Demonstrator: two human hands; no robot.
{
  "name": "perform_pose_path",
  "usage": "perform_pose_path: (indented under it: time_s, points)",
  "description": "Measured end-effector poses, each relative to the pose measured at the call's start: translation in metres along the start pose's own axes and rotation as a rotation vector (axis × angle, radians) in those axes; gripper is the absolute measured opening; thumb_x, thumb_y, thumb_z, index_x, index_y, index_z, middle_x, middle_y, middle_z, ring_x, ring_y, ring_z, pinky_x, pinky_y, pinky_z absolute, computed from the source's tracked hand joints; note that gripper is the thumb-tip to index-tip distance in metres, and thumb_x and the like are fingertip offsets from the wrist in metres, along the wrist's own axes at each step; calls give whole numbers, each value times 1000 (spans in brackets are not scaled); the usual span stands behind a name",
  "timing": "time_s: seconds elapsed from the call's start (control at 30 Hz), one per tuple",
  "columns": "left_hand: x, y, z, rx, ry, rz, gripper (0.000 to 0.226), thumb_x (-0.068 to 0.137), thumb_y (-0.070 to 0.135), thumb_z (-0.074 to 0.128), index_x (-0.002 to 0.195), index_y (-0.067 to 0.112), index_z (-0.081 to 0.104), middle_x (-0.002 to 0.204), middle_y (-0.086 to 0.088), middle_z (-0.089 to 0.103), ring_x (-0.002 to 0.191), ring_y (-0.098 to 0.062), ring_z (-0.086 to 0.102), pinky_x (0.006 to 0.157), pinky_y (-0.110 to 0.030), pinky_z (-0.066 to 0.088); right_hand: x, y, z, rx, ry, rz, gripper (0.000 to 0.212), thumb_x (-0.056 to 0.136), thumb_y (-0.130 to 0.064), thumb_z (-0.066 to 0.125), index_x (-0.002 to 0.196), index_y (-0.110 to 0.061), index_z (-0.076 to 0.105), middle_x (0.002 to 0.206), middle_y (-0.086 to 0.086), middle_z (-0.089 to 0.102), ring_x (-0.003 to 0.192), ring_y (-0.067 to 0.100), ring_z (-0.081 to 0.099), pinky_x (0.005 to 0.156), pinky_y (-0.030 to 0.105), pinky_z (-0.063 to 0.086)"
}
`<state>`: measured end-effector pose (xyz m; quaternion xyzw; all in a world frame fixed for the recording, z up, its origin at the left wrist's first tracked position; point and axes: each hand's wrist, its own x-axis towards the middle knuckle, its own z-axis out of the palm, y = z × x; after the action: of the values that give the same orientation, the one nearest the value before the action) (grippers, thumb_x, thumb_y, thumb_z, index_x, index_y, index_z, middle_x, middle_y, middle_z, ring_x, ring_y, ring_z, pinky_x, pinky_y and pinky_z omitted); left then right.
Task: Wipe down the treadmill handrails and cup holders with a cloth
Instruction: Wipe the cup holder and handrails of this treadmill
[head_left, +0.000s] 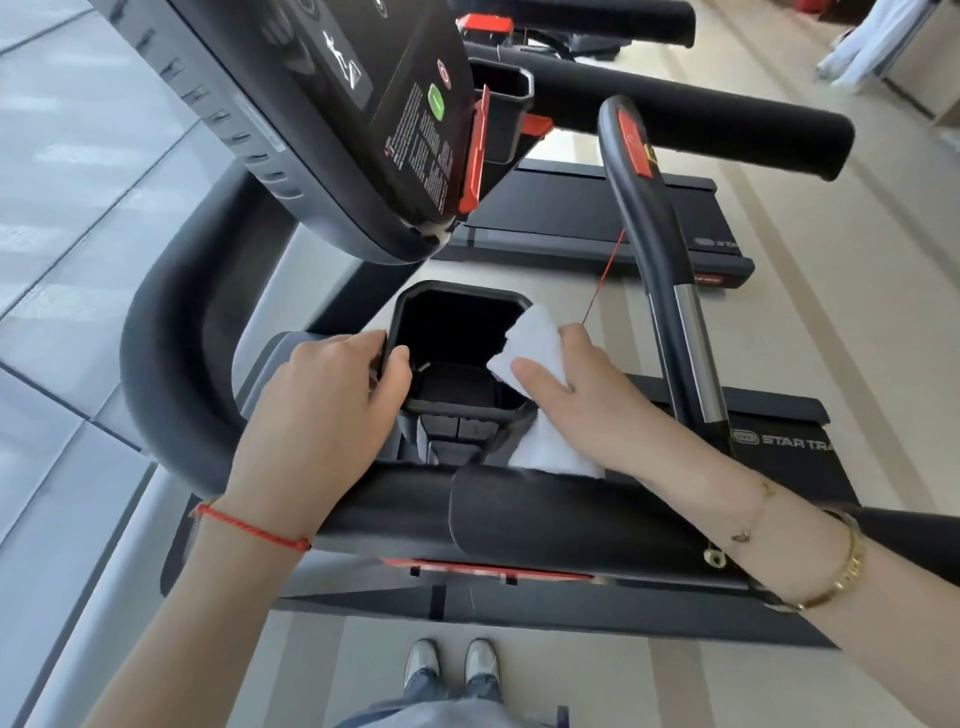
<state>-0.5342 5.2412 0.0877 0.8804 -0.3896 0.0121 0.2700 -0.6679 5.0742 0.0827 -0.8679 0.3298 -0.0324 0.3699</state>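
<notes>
The white cloth (540, 358) lies draped over the right rim of the cup holder (457, 312), its upper fold at the rim's far right corner and its tail hanging down to the padded handrail (519, 514) that runs across the near side. The right hand (587, 395) presses it there, thumb and fingers curled round the fold in a closed grip on the cloth. The left hand (332, 384) steadies the holder, fingers hooked over its left rim. The cloth looks soft, thin and light — it will bunch and slip unless held in a wad, so gathering it into the palm seems wise before reaching into the deep, dark well. The holder looks like rigid plastic with hard corners — fingertips behind the cloth should reach them best.
</notes>
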Motion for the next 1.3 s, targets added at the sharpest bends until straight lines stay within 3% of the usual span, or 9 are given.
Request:
perform_pose_path:
  time_s: [0.1, 0.2, 0.4, 0.6, 0.7, 0.8, 0.97, 1.13, 1.3]
  points:
    - [0, -1, -1, 14, 10, 17, 40, 98, 35, 45, 64, 14, 47, 58, 0, 56, 51, -16, 50, 49, -29, 40, 15, -11, -5, -26, 51, 16, 31, 100, -47, 38, 112, -19, 34, 106, 3, 40, 73, 10, 45, 55, 27, 31]
    - [-1, -2, -3, -3, 22, 7, 39, 97, 36, 45, 63, 16, 45, 58, 0, 58, 55, -20, 55, 53, -33, 42, 17, -15, -7, -112, 102, -51, 42, 101, -44, 36, 135, -18, 34, 117, 1, 33, 87, 20, 49, 66, 32, 35]
    - [-3, -3, -7, -75, -21, -37, 34, 97, 38, 45, 84, 14, 65, 68, 3, 66, 67, -23, 64, 71, -42, 55, -31, -1, -12, -249, 214, -292, 45, 98, -49, 31, 137, -27, 34, 122, -4, 32, 110, 18, 42, 82, 34, 35]
    - [-6, -4, -13, -118, 10, -19, 41, 99, 28, 43, 59, 21, 42, 45, 4, 36, 47, -18, 35, 53, -34, 37, -42, -37, 2, -665, 112, -646, 48, 99, -49, 29, 134, -24, 49, 121, 6, 46, 99, 27, 45, 84, 41, 41]
    - [-8, -5, -14, -149, 33, -49, 30, 99, 28, 45, 82, 21, 69, 55, 7, 55, 56, -19, 51, 61, -36, 48, -35, -51, 10, -749, 29, -591, 52, 98, -51, 22, 137, -26, 45, 124, 1, 42, 97, 23, 39, 85, 39, 37]
    - [-11, -4, -17, -199, 37, -71, 27, 98, 29, 49, 107, 22, 74, 77, 3, 72, 75, -23, 66, 75, -42, 56, -33, -47, 4, -743, -5, -606, 47, 100, -47, 26, 136, -26, 46, 125, 1, 43, 98, 23, 40, 87, 37, 38]
    - [-10, -5, -17, -210, -6, -81, 26, 97, 33, 50, 107, 25, 73, 82, 7, 73, 80, -20, 69, 77, -41, 57, -33, -36, -11, -797, 21, -640, 42, 98, -46, 33, 124, -22, 57, 120, 3, 50, 100, 26, 44, 88, 40, 41]
    - [-10, -4, -15, -171, -12, -73, 29, 98, 33, 48, 116, 28, 70, 91, 5, 72, 83, -22, 68, 78, -41, 56, -21, -55, 11, -785, -31, -608, 52, 95, -52, 20, 122, -21, 51, 116, -1, 43, 95, 20, 36, 86, 35, 33]
    - [-9, -6, -14, -165, -15, -73, 32, 98, 33, 46, 120, 30, 68, 93, 4, 70, 85, -24, 68, 78, -42, 55, -26, -45, 5, -733, 22, -635, 45, 96, -49, 28, 121, -22, 54, 111, 1, 45, 90, 21, 38, 83, 38, 37]
